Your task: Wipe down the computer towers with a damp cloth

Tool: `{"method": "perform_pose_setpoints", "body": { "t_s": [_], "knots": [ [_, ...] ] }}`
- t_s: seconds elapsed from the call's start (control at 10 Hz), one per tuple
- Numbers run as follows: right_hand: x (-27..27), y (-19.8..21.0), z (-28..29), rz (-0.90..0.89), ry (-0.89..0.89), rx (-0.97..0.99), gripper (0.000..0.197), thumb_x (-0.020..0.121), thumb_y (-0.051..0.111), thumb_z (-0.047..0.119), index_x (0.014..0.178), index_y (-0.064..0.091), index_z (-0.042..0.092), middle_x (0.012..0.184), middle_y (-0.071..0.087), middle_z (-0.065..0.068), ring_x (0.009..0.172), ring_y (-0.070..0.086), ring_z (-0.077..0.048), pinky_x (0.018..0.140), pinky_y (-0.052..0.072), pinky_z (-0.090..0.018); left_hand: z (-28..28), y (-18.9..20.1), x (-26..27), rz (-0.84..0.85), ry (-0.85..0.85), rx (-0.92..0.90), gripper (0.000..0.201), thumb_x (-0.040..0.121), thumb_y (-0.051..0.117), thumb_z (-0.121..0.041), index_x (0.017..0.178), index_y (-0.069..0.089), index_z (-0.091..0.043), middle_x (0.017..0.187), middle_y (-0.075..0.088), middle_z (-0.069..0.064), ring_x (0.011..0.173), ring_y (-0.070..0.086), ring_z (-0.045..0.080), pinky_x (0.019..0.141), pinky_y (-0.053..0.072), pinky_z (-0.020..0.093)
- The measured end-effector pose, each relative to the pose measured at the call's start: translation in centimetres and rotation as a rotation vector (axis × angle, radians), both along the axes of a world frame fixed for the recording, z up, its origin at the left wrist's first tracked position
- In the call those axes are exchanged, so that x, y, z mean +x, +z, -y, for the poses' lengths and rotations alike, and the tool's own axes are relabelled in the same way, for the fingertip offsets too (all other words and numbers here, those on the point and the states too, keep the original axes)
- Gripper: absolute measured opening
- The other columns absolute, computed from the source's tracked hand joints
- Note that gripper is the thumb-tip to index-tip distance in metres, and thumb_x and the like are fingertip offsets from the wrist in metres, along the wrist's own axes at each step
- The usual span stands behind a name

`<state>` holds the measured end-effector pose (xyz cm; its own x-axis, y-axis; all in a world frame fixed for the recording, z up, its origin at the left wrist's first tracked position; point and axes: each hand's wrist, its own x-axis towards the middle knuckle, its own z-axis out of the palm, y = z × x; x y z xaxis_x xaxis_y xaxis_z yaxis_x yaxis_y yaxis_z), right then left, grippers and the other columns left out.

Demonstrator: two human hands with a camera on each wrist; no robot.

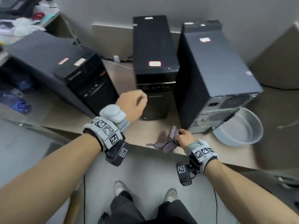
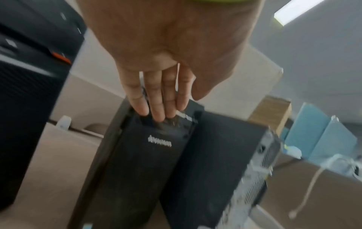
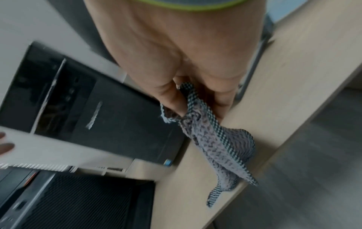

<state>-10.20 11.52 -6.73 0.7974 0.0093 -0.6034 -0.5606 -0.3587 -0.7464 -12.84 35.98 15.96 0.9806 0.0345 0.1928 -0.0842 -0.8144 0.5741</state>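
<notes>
Desk (image 1: 210, 143), metal basin (image 1: 239, 130), seemingly water-filled

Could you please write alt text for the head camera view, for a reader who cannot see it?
A person's right hand grips a grey patterned cloth at the near edge of a table holding three black computer towers. The left hand reaches toward the middle tower, holding nothing. A metal basin sits beside the right tower.
</notes>
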Motion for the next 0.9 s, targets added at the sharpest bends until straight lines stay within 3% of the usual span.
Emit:
{"method": "perform_pose_setpoints", "body": {
  "t_s": [0.1,0.2,0.3,0.4,0.5,0.6,0.7,0.8,0.9],
  "knots": [
    [-1.0,2.9,5.3,-0.006,-0.127,0.002,0.009,0.059,0.059,0.010,0.063,0.062,0.017,0.069,0.064,-0.007,0.081,0.062,-0.030,0.085,0.054,-0.048,4.3,-4.2,-0.2,-0.223,-0.061,0.047,0.015,0.085,0.050,-0.035,0.080,0.062,-0.028,0.073,0.064,-0.011,0.072,0.061,0.012,0.070,0.051,0.036],
    [-0.4,5.4,8.7,0.013,-0.232,0.006,0.022,0.071,0.059,-0.005,0.064,0.055,0.016,0.065,0.057,-0.006,0.069,0.055,-0.025,0.068,0.051,-0.039,6.6,-7.0,-0.4,-0.372,-0.042,0.127,0.012,0.089,0.055,-0.031,0.082,0.064,-0.027,0.074,0.065,-0.009,0.075,0.061,0.017,0.070,0.048,0.033],
    [0.7,4.1,12.1,0.039,-0.257,0.024,0.018,0.066,0.061,-0.002,0.074,0.061,0.014,0.078,0.062,-0.011,0.078,0.059,-0.028,0.079,0.055,-0.048,9.1,-10.1,0.0,-0.446,-0.061,0.175,0.012,0.089,0.057,-0.028,0.080,0.064,-0.025,0.071,0.062,-0.006,0.074,0.060,0.021,0.070,0.048,0.034],
    [0.1,4.3,12.7,0.066,-0.137,-0.082,0.041,0.071,0.064,-0.004,0.109,0.063,0.009,0.097,0.064,-0.008,0.090,0.060,-0.024,0.090,0.051,-0.040,10.8,-12.8,0.5,-0.549,-0.091,0.162,0.013,0.088,0.057,-0.022,0.076,0.059,-0.025,0.069,0.056,-0.006,0.074,0.060,0.025,0.069,0.045,0.032],
    [-0.6,4.1,12.9,0.084,0.015,-0.294,0.043,0.072,0.068,-0.004,0.114,0.062,0.004,0.095,0.061,-0.007,0.087,0.056,-0.021,0.077,0.043,-0.024,11.8,-14.6,0.7,-0.607,-0.104,0.189,0.012,0.088,0.057,-0.023,0.080,0.064,-0.020,0.073,0.061,-0.001,0.076,0.061,0.028,0.069,0.047,0.033],
    [-0.8,3.2,13.6,0.125,0.019,-0.469,0.034,0.076,0.067,0.007,0.110,0.064,0.009,0.103,0.067,-0.011,0.096,0.062,-0.028,0.079,0.043,-0.025,12.7,-15.6,0.5,-0.633,-0.126,0.234,0.016,0.092,0.055,-0.023,0.087,0.067,-0.014,0.076,0.058,0.000,0.075,0.054,0.025,0.064,0.037,0.029],
    [-0.6,4.2,14.0,0.163,0.015,-0.526,0.032,0.081,0.064,0.019,0.112,0.063,0.012,0.110,0.067,-0.012,0.104,0.062,-0.030,0.088,0.045,-0.030,12.6,-15.6,0.2,-0.664,-0.144,0.244,0.016,0.092,0.053,-0.022,0.089,0.068,-0.016,0.077,0.059,0.000,0.075,0.055,0.024,0.063,0.035,0.026],
    [-0.1,6.3,14.1,0.210,-0.030,-0.536,0.025,0.085,0.062,0.019,0.108,0.066,0.010,0.108,0.067,-0.013,0.103,0.060,-0.031,0.086,0.043,-0.029,12.0,-14.9,0.3,-0.642,-0.162,0.250,0.017,0.091,0.053,-0.024,0.089,0.067,-0.015,0.078,0.064,0.001,0.074,0.058,0.025,0.062,0.037,0.027],
    [-0.4,9.8,13.7,0.250,-0.127,-0.411,0.004,0.086,0.062,0.016,0.085,0.065,0.014,0.088,0.069,-0.009,0.085,0.062,-0.024,0.078,0.044,-0.029,10.8,-12.8,0.7,-0.564,-0.144,0.223,0.016,0.090,0.053,-0.026,0.089,0.068,-0.020,0.085,0.068,-0.001,0.077,0.058,0.021,0.065,0.037,0.026]
  ]
}}
